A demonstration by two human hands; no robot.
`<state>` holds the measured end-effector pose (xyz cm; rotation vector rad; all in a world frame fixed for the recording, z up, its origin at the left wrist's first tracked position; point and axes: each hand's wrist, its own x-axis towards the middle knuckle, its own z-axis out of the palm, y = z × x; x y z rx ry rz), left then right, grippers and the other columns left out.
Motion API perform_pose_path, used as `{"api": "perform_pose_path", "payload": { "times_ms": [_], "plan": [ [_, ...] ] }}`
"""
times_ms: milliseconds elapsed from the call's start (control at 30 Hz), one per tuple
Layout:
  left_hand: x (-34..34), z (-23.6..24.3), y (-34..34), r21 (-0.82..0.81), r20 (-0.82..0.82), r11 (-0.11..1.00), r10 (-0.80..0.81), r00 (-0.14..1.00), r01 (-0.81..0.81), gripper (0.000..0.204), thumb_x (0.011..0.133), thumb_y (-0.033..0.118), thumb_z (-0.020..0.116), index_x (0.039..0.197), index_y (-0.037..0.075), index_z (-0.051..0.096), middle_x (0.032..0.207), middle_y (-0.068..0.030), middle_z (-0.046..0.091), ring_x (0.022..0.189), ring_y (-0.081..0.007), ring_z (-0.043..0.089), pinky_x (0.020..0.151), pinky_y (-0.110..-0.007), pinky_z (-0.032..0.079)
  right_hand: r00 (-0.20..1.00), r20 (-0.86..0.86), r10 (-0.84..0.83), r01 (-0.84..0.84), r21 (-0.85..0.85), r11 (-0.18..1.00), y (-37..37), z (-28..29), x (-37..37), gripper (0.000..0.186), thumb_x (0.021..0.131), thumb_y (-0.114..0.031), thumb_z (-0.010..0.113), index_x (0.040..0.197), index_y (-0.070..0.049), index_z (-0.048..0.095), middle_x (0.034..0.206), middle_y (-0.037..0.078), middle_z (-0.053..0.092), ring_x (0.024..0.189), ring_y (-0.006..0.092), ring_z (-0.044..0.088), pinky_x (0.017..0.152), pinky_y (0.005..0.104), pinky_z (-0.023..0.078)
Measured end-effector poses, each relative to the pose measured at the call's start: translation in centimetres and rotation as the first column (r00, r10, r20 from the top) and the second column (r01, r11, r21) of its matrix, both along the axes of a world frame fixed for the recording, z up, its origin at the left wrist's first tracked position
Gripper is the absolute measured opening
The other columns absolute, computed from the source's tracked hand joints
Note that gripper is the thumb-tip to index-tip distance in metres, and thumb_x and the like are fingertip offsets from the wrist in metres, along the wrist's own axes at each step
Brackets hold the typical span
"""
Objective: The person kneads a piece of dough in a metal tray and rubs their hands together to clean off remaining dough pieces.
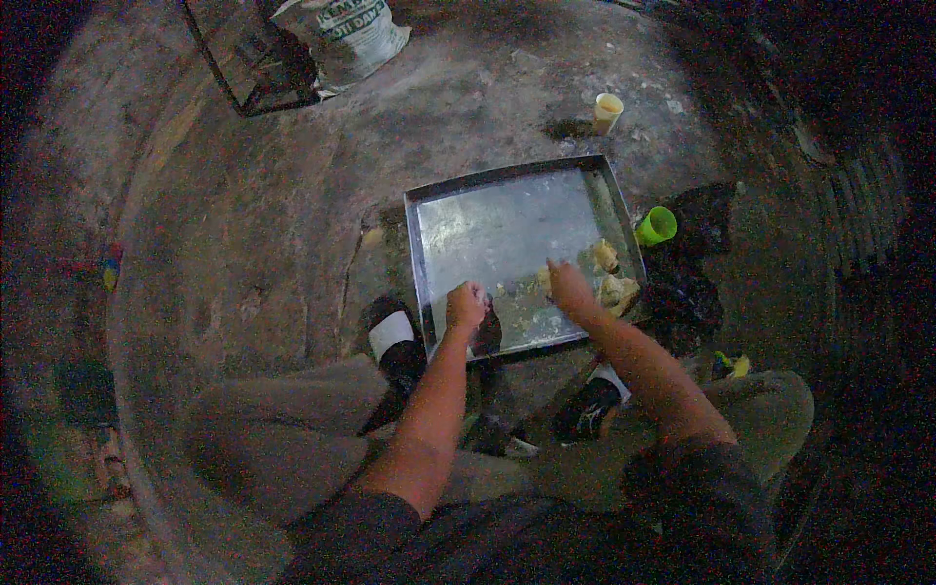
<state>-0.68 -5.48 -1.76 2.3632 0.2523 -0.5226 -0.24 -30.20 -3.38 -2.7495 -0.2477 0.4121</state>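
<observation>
A shallow square metal tray (509, 216) lies on the floor in front of me, between my feet. My left hand (468, 305) is closed over its near left part; what its fingers hold, if anything, is too small to make out. Over the tray's right half, my right hand (571, 291) has its fingers curled together beside pale crumbs, and their contents cannot be made out. Pale yellowish lumps (618, 292) that look like dough or bread sit at the tray's right side, with another lump (605, 255) just beyond them.
Right of the tray lie a green cup (657, 225) and black plastic bags (687, 297). A pale cup (606, 113) stands farther back. At the far left a white printed sack (356, 44) rests by a dark metal frame (234, 97). My dark sandals (395, 341) flank the tray.
</observation>
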Motion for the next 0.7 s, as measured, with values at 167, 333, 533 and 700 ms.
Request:
{"api": "perform_pose_path", "payload": {
  "times_ms": [167,333,533,700],
  "plan": [
    [0.7,-9.2,3.2,-0.729,-0.246,0.529,0.389,0.888,-0.434,0.013,0.085,0.006,0.054,0.095,-0.001,0.058,0.081,-0.0106,0.065,0.074,-0.0196,0.065,0.067,-0.031,0.053,0.995,-0.096,0.018,-0.004,0.137,0.991,0.9,0.0,2.3,0.056,0.078,-0.020,0.064,0.130,-0.011,0.046,0.113,0.023,0.055,0.097,0.0373,0.058,0.084,0.0433,0.049],
    [1.1,-15.9,11.0,-0.634,0.087,0.705,0.472,0.877,-0.317,0.016,0.084,0.001,0.055,0.099,0.000,0.056,0.085,-0.0121,0.064,0.074,-0.0211,0.063,0.068,-0.032,0.052,0.913,0.138,0.384,-0.395,0.061,0.917,10.0,1.8,1.5,0.047,0.085,-0.020,0.054,0.130,-0.012,0.046,0.122,0.021,0.051,0.097,0.0387,0.058,0.084,0.0435,0.050],
    [-1.5,-3.2,3.4,-0.089,0.283,0.985,0.165,0.945,-0.145,0.013,0.085,0.007,0.056,0.098,0.003,0.060,0.088,-0.0128,0.064,0.079,-0.0292,0.063,0.072,-0.040,0.049,0.923,0.183,0.338,-0.355,0.063,0.933,9.7,-2.1,-4.0,0.037,0.088,-0.021,0.049,0.124,-0.014,0.051,0.131,0.019,0.047,0.102,0.0439,0.055,0.080,0.0471,0.051],
    [-1.2,0.8,4.4,0.244,0.334,0.967,-0.015,0.943,-0.071,0.016,0.088,0.014,0.054,0.100,0.005,0.061,0.087,-0.0151,0.064,0.081,-0.0360,0.061,0.073,-0.043,0.048,0.967,-0.070,0.245,-0.227,0.200,0.953,9.2,0.8,0.4,0.026,0.087,-0.026,0.051,0.106,-0.013,0.064,0.108,0.021,0.060,0.097,0.0373,0.060,0.079,0.0455,0.051]
  ]
}}
